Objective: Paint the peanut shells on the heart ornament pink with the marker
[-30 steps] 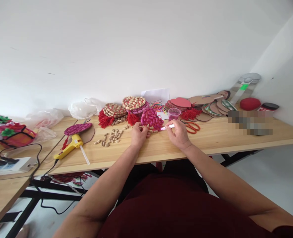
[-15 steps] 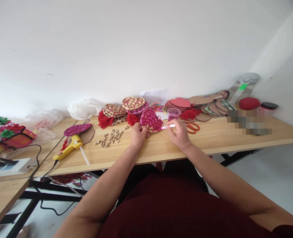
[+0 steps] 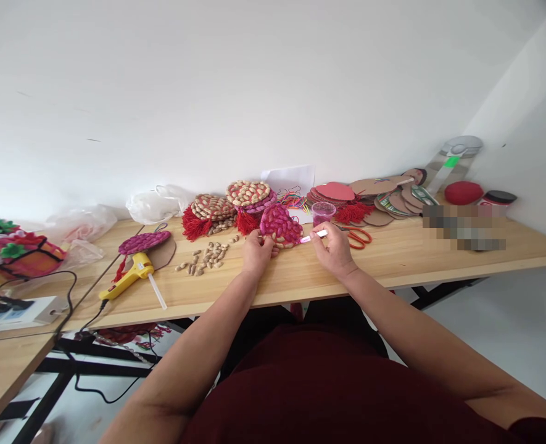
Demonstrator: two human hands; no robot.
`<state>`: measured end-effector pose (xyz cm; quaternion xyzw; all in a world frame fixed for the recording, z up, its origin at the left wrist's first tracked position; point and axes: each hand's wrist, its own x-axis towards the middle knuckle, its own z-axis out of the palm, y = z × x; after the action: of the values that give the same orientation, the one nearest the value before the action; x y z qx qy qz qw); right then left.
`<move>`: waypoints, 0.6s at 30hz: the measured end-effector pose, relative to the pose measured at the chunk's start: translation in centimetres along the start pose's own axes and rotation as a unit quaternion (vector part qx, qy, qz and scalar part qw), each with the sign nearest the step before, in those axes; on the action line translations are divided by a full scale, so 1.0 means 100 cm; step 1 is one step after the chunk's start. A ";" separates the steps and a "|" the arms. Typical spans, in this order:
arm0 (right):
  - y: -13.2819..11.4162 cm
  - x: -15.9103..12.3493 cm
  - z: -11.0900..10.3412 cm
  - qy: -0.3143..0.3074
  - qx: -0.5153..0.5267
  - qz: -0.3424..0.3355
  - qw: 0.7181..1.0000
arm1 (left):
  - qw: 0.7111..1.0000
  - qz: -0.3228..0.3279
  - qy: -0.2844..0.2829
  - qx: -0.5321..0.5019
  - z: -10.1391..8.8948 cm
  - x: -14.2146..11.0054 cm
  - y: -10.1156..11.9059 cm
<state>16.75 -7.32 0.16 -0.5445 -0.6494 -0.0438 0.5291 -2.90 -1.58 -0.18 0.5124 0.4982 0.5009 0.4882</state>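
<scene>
My left hand (image 3: 258, 250) is closed on the near left edge of a peanut-covered disc (image 3: 281, 226), tilted up from the table. Most of its peanuts are magenta; some along the near edge are bare tan. Pinched in my right hand (image 3: 332, 250) is a slim white brush (image 3: 318, 235), its tip touching the disc's right edge. Behind that hand stands a small clear cup (image 3: 322, 213) with magenta paint in it. Loose peanuts (image 3: 208, 257) lie to the left of my left hand.
A yellow glue gun (image 3: 131, 276) rests at the left beside a painted peanut disc (image 3: 144, 242). Orange-handled scissors (image 3: 358, 237) lie right of my right hand. Tasselled peanut discs (image 3: 210, 208), coloured cords (image 3: 292, 198) and stacked cardboard discs (image 3: 332, 192) line the back. A power strip (image 3: 27, 312) sits far left.
The peanut disc has shifted very slightly left in view. Both hands keep their grip, and the brush tip stays at the disc's right edge.
</scene>
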 end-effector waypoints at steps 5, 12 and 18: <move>0.004 0.001 -0.001 0.014 0.004 0.020 1.000 | 1.000 -0.002 0.002 -0.001 0.000 0.002 -0.003; 0.001 0.001 -0.001 -0.006 0.016 0.021 1.000 | 1.000 -0.005 0.004 -0.005 0.000 0.002 -0.003; 0.002 0.001 -0.002 -0.002 0.021 0.037 0.999 | 1.000 -0.012 0.009 -0.007 0.000 0.002 -0.003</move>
<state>16.99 -7.26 0.26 -0.5573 -0.6305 -0.0093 0.5402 -2.93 -1.37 -0.44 0.4980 0.5053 0.5032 0.4934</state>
